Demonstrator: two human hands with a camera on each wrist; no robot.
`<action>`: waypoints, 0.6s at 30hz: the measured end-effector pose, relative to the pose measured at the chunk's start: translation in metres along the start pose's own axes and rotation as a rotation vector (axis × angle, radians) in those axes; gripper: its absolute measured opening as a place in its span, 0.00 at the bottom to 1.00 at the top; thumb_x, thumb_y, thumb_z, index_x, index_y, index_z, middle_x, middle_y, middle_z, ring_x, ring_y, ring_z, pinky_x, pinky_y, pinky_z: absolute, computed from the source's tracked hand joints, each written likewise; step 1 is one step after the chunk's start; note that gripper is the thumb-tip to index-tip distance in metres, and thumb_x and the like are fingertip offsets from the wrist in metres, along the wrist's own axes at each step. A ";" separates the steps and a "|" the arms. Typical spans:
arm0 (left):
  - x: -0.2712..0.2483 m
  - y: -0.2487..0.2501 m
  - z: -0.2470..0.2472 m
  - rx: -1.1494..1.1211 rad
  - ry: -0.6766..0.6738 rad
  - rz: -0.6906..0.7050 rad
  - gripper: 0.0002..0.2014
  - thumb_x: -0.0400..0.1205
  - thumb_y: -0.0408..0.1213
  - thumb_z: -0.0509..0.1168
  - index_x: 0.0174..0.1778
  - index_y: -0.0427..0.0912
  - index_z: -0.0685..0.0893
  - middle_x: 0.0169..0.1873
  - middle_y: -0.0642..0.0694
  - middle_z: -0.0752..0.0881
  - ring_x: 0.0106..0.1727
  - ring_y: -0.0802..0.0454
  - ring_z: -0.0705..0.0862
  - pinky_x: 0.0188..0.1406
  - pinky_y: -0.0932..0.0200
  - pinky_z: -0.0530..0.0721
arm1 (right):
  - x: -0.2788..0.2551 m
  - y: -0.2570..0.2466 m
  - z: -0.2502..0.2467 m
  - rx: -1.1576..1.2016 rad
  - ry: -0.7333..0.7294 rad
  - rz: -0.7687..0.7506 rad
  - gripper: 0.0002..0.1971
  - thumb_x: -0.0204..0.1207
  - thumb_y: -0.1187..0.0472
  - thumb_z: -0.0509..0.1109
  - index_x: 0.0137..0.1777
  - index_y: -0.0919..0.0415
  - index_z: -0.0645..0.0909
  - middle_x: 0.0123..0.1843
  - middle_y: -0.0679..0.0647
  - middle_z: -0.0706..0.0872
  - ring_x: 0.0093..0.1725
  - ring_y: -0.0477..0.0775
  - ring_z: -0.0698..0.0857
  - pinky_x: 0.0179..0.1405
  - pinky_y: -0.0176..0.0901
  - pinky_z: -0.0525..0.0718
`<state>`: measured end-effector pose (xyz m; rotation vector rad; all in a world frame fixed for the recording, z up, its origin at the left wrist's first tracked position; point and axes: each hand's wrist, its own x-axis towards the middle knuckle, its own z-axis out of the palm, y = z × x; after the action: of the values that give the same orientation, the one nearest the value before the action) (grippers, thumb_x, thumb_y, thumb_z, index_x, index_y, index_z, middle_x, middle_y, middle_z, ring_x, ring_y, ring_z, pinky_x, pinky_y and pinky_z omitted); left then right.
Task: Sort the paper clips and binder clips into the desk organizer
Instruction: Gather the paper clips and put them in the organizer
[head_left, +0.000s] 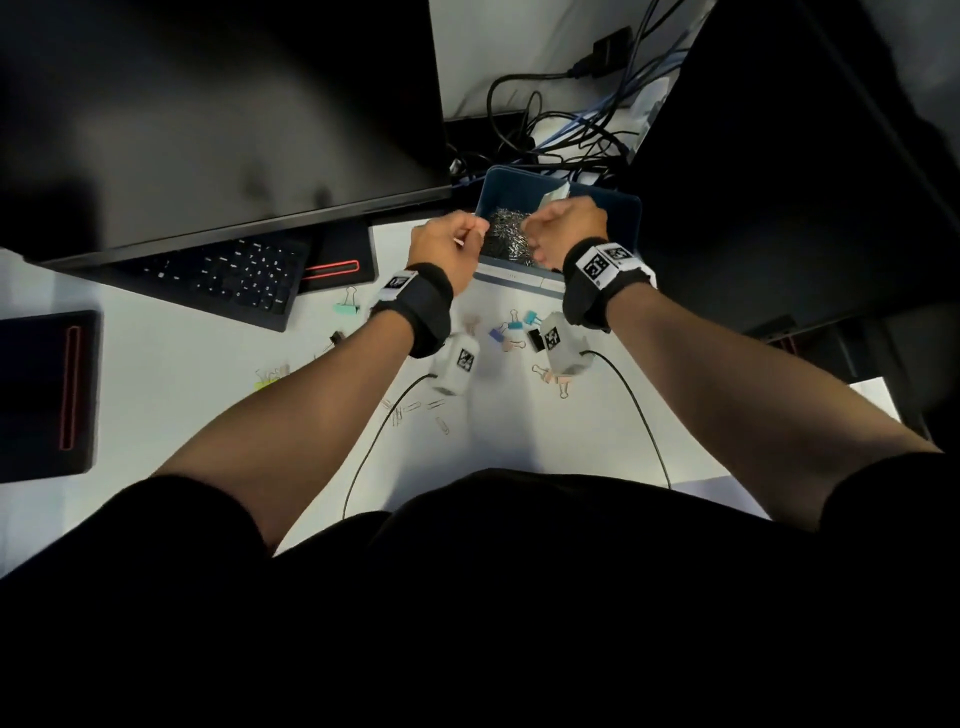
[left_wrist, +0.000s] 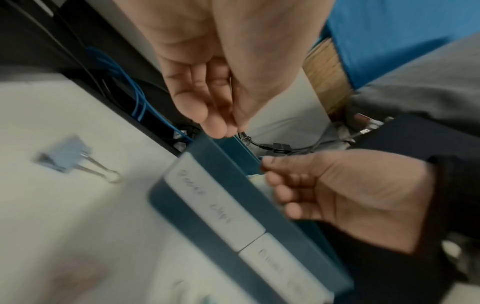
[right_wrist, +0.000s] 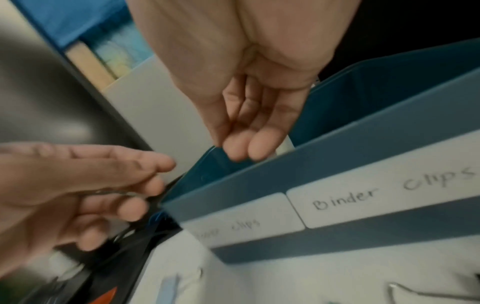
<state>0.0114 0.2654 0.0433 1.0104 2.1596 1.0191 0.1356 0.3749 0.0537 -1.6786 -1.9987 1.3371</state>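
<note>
The blue desk organizer (head_left: 597, 208) stands at the back of the white desk, between the two screens. Its left compartment holds a pile of silver paper clips (head_left: 506, 236). White labels on its front read "clips" (right_wrist: 244, 224) and "Binder clips" (right_wrist: 389, 191). My left hand (head_left: 480, 228) hovers at the organizer's left rim (left_wrist: 207, 164) and pinches thin wire paper clips between thumb and fingers (right_wrist: 145, 185). My right hand (head_left: 530, 231) hangs over the same compartment with its fingers (right_wrist: 246, 148) bent down and the thumb close to them. Nothing plainly shows in it.
Coloured binder clips (head_left: 514, 330) lie on the desk under my wrists, a mint one (head_left: 347, 306) further left, a pale blue one (left_wrist: 70, 156) near the organizer. Loose paper clips (head_left: 415, 408) lie nearer me. A keyboard (head_left: 234, 275), a monitor (head_left: 208, 104) and tangled cables (head_left: 571, 130) crowd the back.
</note>
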 end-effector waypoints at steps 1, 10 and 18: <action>-0.010 -0.006 -0.008 0.082 -0.027 0.048 0.10 0.82 0.39 0.62 0.52 0.43 0.88 0.49 0.44 0.90 0.48 0.50 0.87 0.58 0.62 0.83 | -0.007 0.002 0.002 -0.034 0.028 -0.058 0.04 0.74 0.58 0.72 0.40 0.55 0.88 0.38 0.51 0.90 0.37 0.48 0.87 0.47 0.41 0.89; -0.098 -0.122 -0.040 0.868 -0.620 0.167 0.35 0.77 0.22 0.56 0.79 0.53 0.64 0.82 0.52 0.60 0.78 0.46 0.62 0.76 0.49 0.69 | -0.092 0.038 0.054 -0.601 -0.489 -0.356 0.09 0.76 0.53 0.69 0.51 0.52 0.87 0.53 0.52 0.89 0.55 0.56 0.86 0.56 0.45 0.84; -0.153 -0.142 -0.054 0.890 -0.581 0.182 0.33 0.78 0.23 0.56 0.80 0.48 0.62 0.83 0.51 0.58 0.79 0.45 0.60 0.74 0.51 0.70 | -0.127 0.075 0.104 -0.703 -0.567 -0.427 0.21 0.78 0.52 0.69 0.72 0.49 0.77 0.67 0.55 0.77 0.66 0.57 0.79 0.63 0.47 0.77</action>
<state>0.0036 0.0588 -0.0184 1.6525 2.0039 -0.2574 0.1604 0.2093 -0.0128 -0.9811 -3.2089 1.0887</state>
